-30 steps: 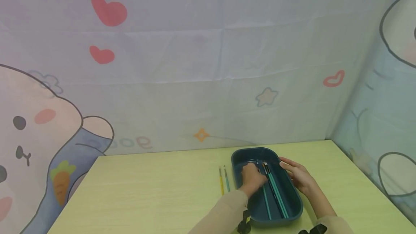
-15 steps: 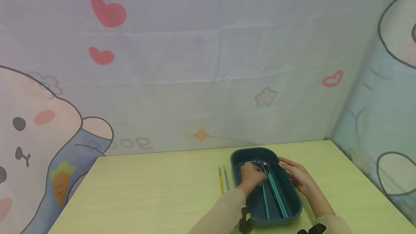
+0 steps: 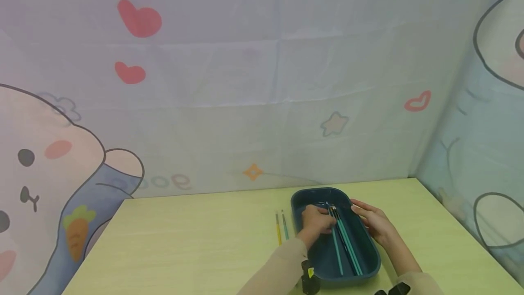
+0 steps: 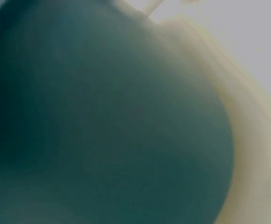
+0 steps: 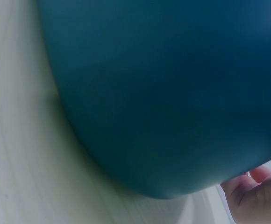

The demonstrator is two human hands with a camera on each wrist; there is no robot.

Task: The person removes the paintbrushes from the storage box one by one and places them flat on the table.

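A dark blue-green tray [image 3: 323, 261] with rounded corners stands on the table, several paintbrushes in it. My left hand [image 3: 317, 222] reaches inside, its thumb and fingers pinching the upper part of a green-handled paintbrush [image 3: 337, 251]. Just right of that one, more green paintbrushes [image 3: 350, 249] lie close together, their tips towards the far end. My right hand [image 3: 376, 224] holds the tray's right side near the far corner, fingers at the rim. The right wrist view shows the tray's outer wall [image 5: 163, 102] and part of the right hand [image 5: 261, 198]. The left wrist view is blurred.
Left of the tray, a yellow paintbrush [image 3: 279, 229] and a green paintbrush [image 3: 285, 226] lie on the pale wooden table [image 3: 184, 240], partly hidden by the left sleeve [image 3: 272, 270]. A printed cloth backdrop [image 3: 229, 81] hangs behind the table's far edge.
The left hand has shifted slightly, and the paintbrush in its fingers has swung so its near end lies further right, closer to the others. The right hand stays at the tray's side.
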